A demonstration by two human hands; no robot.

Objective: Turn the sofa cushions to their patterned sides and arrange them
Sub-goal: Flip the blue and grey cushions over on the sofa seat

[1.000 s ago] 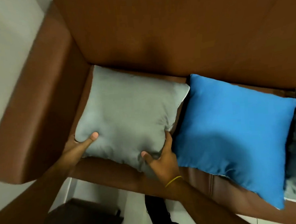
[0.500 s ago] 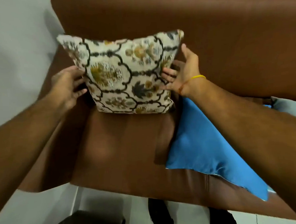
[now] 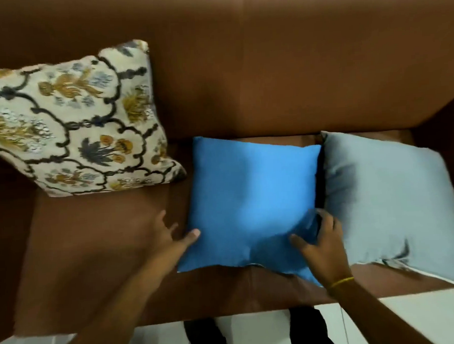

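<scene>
- Blue cushion [image 3: 251, 197] lies flat on the sofa [image 3: 268, 77] seat, plain side up, between the patterned cushion [image 3: 71, 124] propped against the backrest and the grey cushion [image 3: 390, 205] just beside it.
- Handling, as judged: light, soft, compressible; smooth fabric may slip, so pinching the cover alone is weak. Best hold is both near corners or side edges, fingers under.
- Left hand [image 3: 168, 236]: fingers spread, thumb on the near-left edge, partly closed on it.
- Right hand [image 3: 320, 242]: curled over the near-right corner, gripping the fabric, fingers dipping into the gap beside the grey one.
- Both forearms reach forward, low over the seat.
</scene>
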